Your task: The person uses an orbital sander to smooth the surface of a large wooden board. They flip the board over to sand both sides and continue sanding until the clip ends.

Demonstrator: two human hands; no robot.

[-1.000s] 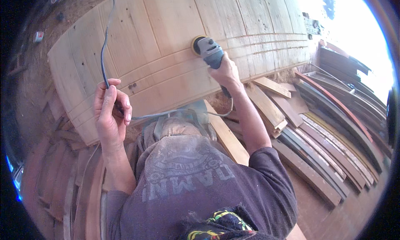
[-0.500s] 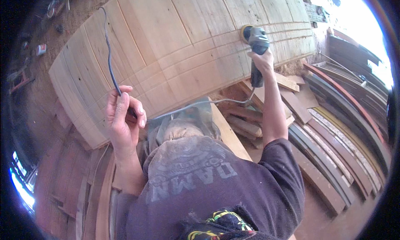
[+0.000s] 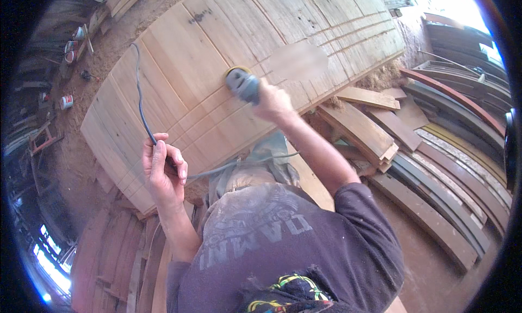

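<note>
My right hand [image 3: 273, 102] is closed round the body of an angle grinder [image 3: 243, 87], smeared a little by motion. The grinder's yellow-rimmed disc [image 3: 235, 69] lies against or just over a large panel of pale wooden boards [image 3: 179, 57] scored with grooves; whether it touches, I cannot tell. My left hand [image 3: 165, 169] is raised by the panel's near edge, pinching a dark power cable [image 3: 140, 98] between thumb and fingers. One length of cable runs up over the panel's left part. Another stretch [image 3: 239, 162] passes in front of my body toward the grinder.
Stacked timber offcuts [image 3: 359, 131] and long planks [image 3: 435, 215] lie to the right of the panel. Reddish boards [image 3: 103, 248] lie at lower left. A white tub [image 3: 66, 102] stands on the dusty ground at left, with several more containers beyond it.
My right hand has swept the grinder leftward and somewhat nearer across the panel. My left hand keeps its hold on the cable. The whole view has shifted slightly.
</note>
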